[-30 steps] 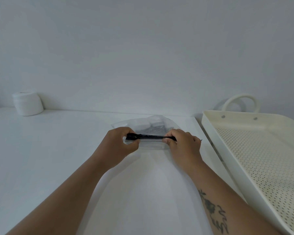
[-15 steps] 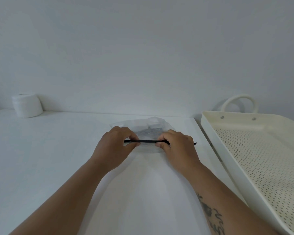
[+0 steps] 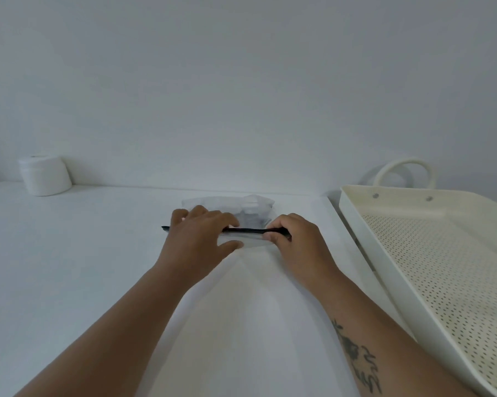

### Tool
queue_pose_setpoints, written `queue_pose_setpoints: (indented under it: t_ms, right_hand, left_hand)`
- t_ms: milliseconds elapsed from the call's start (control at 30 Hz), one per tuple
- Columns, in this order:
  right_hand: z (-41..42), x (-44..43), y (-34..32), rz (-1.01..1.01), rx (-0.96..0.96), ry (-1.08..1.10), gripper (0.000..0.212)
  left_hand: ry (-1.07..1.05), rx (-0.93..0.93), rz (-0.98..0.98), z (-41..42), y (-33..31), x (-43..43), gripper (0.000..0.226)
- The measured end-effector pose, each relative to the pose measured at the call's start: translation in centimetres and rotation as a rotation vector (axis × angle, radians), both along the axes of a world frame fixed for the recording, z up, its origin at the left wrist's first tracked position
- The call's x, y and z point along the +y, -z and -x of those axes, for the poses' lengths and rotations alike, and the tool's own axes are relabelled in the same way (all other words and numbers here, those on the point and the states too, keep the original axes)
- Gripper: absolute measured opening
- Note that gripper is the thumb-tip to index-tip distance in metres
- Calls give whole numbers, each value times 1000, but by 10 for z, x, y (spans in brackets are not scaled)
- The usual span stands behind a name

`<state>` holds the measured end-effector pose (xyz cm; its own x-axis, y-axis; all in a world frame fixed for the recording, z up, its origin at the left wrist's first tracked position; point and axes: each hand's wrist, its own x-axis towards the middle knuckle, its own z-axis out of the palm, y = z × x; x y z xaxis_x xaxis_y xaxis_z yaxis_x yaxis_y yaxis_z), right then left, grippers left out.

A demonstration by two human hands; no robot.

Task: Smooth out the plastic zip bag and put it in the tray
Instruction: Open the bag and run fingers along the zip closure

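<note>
Left hand [image 3: 197, 239] flat on zip bag [image 3: 241, 209] — right hand [image 3: 296, 242] apparently pinching its black strip [image 3: 248, 231].

1 zip bag [image 3: 250, 209], 1 tray [image 3: 413, 253], 1 paper roll [image 3: 44, 175], 2 hands
</note>
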<state>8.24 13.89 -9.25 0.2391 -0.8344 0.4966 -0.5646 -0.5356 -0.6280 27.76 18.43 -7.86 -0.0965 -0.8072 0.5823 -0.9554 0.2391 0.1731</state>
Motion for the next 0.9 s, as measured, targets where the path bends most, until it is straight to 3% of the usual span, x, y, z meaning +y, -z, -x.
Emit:
queue_pose_setpoints:
  t_ms: [133, 467, 700, 900]
  right_hand:
    - [-4, 3, -1, -127, -135, -118, 7]
    - [13, -5, -2, -368, -503, -104, 11]
    - [7, 0, -3, -392, -473, -167, 10]
    - [3, 0, -3, -313, -383, -62, 17]
  left_hand:
    - [55, 87, -23, 6, 1, -3, 9]
    - [58, 294, -123, -3, 3, -5, 11]
    - [143, 294, -103, 5, 1, -4, 4]
    - [118, 230, -98, 5, 3, -5, 10]
